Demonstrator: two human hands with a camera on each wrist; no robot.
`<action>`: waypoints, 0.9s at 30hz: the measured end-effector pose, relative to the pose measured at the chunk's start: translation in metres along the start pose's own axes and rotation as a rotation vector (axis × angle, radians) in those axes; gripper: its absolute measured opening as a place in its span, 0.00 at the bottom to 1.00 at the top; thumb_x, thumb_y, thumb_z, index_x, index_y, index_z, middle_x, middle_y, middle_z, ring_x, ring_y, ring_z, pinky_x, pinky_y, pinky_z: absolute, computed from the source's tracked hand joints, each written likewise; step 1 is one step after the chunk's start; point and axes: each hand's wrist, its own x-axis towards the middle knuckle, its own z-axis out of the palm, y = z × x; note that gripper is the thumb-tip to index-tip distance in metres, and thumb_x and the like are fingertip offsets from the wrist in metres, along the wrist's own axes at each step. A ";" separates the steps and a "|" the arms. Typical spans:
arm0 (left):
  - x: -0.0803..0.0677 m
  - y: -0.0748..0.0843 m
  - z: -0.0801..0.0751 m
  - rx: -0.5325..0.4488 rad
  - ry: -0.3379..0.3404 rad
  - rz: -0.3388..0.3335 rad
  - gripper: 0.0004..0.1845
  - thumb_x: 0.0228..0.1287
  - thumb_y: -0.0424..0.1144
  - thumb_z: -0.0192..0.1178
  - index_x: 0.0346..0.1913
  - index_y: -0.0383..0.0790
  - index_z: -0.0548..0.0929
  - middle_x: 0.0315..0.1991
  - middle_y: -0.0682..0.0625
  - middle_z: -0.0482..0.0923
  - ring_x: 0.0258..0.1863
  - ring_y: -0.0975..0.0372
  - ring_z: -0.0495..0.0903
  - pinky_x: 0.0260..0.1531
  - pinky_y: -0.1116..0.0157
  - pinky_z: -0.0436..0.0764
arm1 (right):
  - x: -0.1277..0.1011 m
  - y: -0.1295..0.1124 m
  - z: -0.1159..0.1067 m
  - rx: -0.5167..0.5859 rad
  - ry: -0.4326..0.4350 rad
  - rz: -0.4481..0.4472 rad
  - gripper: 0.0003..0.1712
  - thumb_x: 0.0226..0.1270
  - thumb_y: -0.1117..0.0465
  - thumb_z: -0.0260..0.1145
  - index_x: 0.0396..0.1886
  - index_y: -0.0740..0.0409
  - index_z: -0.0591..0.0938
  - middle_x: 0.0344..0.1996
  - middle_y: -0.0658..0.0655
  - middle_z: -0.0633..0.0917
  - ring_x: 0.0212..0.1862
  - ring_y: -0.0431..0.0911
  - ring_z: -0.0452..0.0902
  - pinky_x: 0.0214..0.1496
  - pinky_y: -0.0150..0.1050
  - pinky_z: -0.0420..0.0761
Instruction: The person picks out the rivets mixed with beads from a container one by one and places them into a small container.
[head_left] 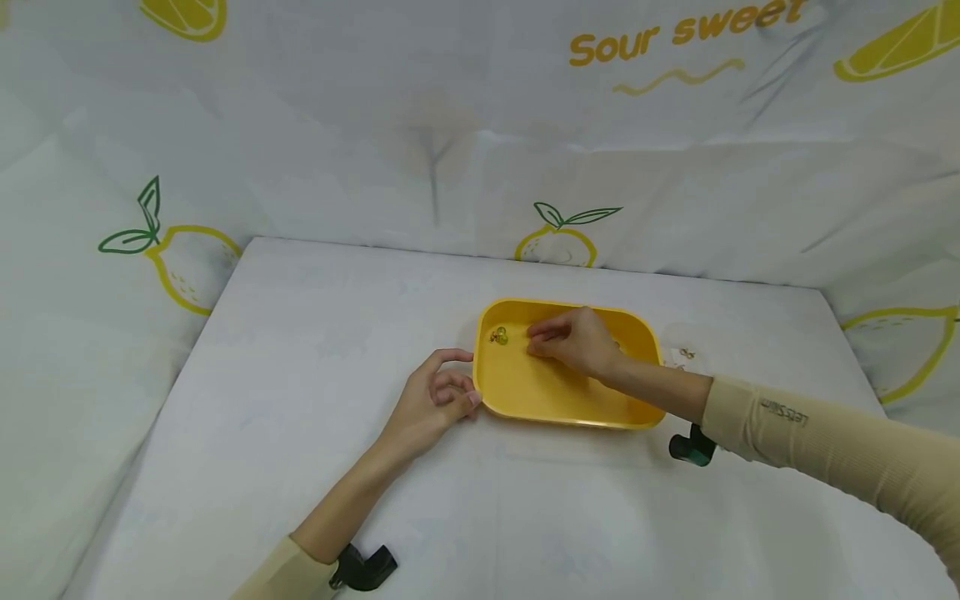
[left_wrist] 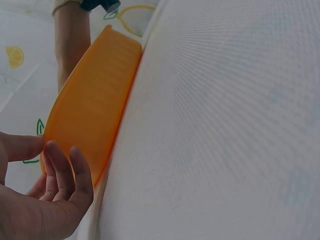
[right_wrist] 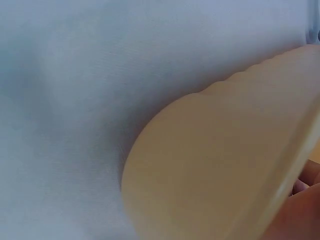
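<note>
Loosely bent, the left hand (head_left: 435,393) touches the left end of the yellow plastic tray (head_left: 543,392), which lies on the white tablecloth (head_left: 322,350). The right hand (head_left: 583,343) is over the tray's far half, thumb and fingertips brought close together; whether they hold anything, I cannot tell. Left of them, small greenish trinkets (head_left: 498,336) lie inside the tray, while tiny gold-coloured pieces (head_left: 687,354) lie just beyond its right end.
</note>
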 end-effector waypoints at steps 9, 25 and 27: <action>-0.001 0.000 -0.001 0.004 0.000 0.003 0.30 0.69 0.27 0.67 0.72 0.40 0.72 0.38 0.49 0.84 0.34 0.52 0.86 0.42 0.67 0.85 | -0.002 0.003 -0.004 -0.053 -0.007 0.030 0.16 0.70 0.60 0.79 0.52 0.62 0.93 0.42 0.61 0.96 0.44 0.45 0.90 0.42 0.22 0.79; 0.000 -0.001 -0.001 0.004 0.004 -0.012 0.31 0.68 0.28 0.68 0.72 0.40 0.72 0.40 0.45 0.84 0.34 0.54 0.86 0.42 0.68 0.85 | 0.009 0.001 -0.002 -0.149 -0.051 -0.011 0.12 0.68 0.57 0.81 0.45 0.59 0.95 0.41 0.58 0.96 0.35 0.36 0.85 0.37 0.25 0.80; 0.000 -0.002 0.000 0.006 0.005 -0.013 0.31 0.68 0.28 0.68 0.72 0.40 0.72 0.40 0.45 0.84 0.34 0.54 0.86 0.42 0.68 0.85 | 0.010 0.000 -0.001 -0.146 -0.053 -0.013 0.11 0.67 0.58 0.81 0.44 0.59 0.95 0.40 0.58 0.96 0.34 0.35 0.84 0.36 0.25 0.80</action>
